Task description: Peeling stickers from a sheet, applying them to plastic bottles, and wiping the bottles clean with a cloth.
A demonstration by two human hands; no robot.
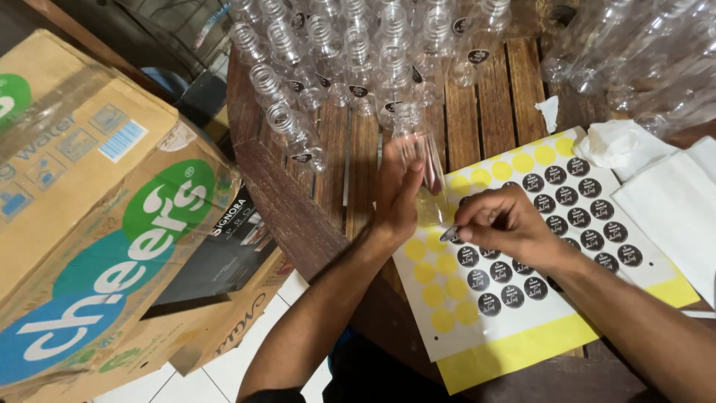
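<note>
Head view looks down on a dark slatted wooden counter (488, 97). The left hand (395, 195) is wrapped around a clear, empty plastic bottle (419, 153), holding it tilted above the counter's near edge. The right hand (501, 220) pinches a small round black sticker (450, 234) between thumb and fingertips, close beside the bottle's lower wall. Under that hand lies a white sticker sheet on yellow backing (477, 328); bare yellow circles mark its left half, while rows of black round stickers fill the right. Behind the hands stands a crowd of clear uncapped bottles (328, 52), several already bearing a black sticker. White folded paper (667, 198) lies at the right, and printed cardboard boxes (97, 224) are stacked at the left, off the counter. Judging from this, the step in hand is labelling: the peeled sticker is about to meet the bottle. That calls for a steady bottle and a flat, centred press without creases.
</note>
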